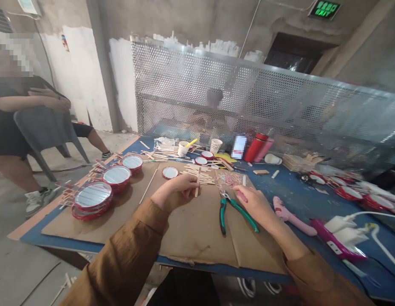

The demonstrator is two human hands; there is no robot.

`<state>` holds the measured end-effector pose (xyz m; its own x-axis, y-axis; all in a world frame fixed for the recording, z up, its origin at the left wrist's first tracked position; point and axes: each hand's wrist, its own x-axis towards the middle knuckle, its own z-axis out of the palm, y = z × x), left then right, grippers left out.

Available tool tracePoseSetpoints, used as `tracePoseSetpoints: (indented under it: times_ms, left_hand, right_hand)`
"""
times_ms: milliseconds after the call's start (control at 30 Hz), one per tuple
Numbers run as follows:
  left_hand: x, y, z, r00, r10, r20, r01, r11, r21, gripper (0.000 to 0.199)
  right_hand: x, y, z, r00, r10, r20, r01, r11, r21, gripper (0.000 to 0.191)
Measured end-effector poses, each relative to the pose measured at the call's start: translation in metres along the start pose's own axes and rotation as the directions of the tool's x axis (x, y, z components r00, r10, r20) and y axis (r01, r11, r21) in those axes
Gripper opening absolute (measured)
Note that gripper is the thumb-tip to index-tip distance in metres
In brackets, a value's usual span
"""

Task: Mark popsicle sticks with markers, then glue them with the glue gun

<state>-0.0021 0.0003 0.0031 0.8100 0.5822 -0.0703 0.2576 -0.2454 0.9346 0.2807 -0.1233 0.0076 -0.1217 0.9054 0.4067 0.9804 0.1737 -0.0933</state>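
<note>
Near the middle of the cardboard sheet (197, 238), my left hand (178, 189) is closed around a flat wooden craft stick (198, 182), held nearly upright. My right hand (256, 202) grips a small pink object (241, 196) whose kind I cannot make out; the fingers partly cover it. Green-handled pliers (227, 208) lie just left of that hand, jaws pointing away from me. Beyond them is a heap of thin coloured bands (229, 178). Loose craft sticks (204, 176) are piled past my left hand, beside a small round red-rimmed piece (170, 172).
Stacked red-rimmed discs with stick ends (93, 197) stand at left. A pink glue gun (282, 210) and a purple power strip (334, 242) with white plugs lie right. Paper cups (215, 145), a phone (238, 147) and a red bottle (255, 147) stand at the back. A person sits left.
</note>
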Motion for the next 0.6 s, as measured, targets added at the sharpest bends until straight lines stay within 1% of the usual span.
tracePoseSetpoints:
  times_ms: [100,133,167,200,267,333,400,467,533,600]
  left_hand:
    - [0.000,0.001,-0.003,1.000,-0.014,0.008,0.013,0.999,0.032,0.029]
    - [-0.001,0.002,-0.004,1.000,-0.018,0.021,0.017,0.999,0.046,0.029]
    - [-0.001,0.003,-0.005,0.999,-0.021,0.028,0.019,0.998,0.058,0.029]
    - [-0.002,0.004,-0.005,0.999,-0.024,0.032,0.022,0.997,0.068,0.030]
    - [-0.004,0.006,-0.006,0.999,-0.025,0.028,0.023,0.997,0.079,0.033]
    - [-0.006,0.008,-0.006,0.999,-0.020,0.029,0.017,0.996,0.084,0.036]
    - [-0.007,0.009,-0.006,0.999,-0.012,0.040,0.008,0.995,0.096,0.038]
    - [-0.008,0.008,-0.007,0.999,-0.019,0.049,0.013,0.994,0.111,0.040]
    - [-0.007,0.007,-0.007,0.998,-0.030,0.050,0.024,0.993,0.115,0.040]
    - [-0.007,0.005,-0.008,0.998,-0.040,0.049,0.034,0.993,0.109,0.039]
  right_hand:
    - [-0.012,0.023,0.002,0.994,-0.079,0.074,0.090,0.984,-0.156,0.038]
    - [-0.015,0.029,0.003,0.992,-0.094,0.086,0.109,0.976,-0.189,0.042]
    - [-0.016,0.034,0.003,0.993,-0.093,0.072,0.107,0.970,-0.220,0.045]
    - [-0.016,0.039,0.003,0.996,-0.077,0.039,0.084,0.965,-0.248,0.046]
    - [-0.013,0.048,0.001,0.999,-0.007,-0.038,-0.004,0.957,-0.289,0.040]
    - [-0.006,0.054,-0.002,0.995,0.087,-0.055,-0.100,0.945,-0.312,0.032]
    - [0.004,0.058,-0.005,0.985,0.171,-0.023,-0.169,0.929,-0.331,0.028]
    - [0.015,0.058,-0.007,0.974,0.226,0.018,-0.204,0.910,-0.360,0.026]
    - [0.024,0.056,-0.006,0.962,0.259,0.084,-0.204,0.889,-0.411,0.026]
    - [0.030,0.055,-0.005,0.958,0.258,0.128,-0.181,0.883,-0.433,0.027]
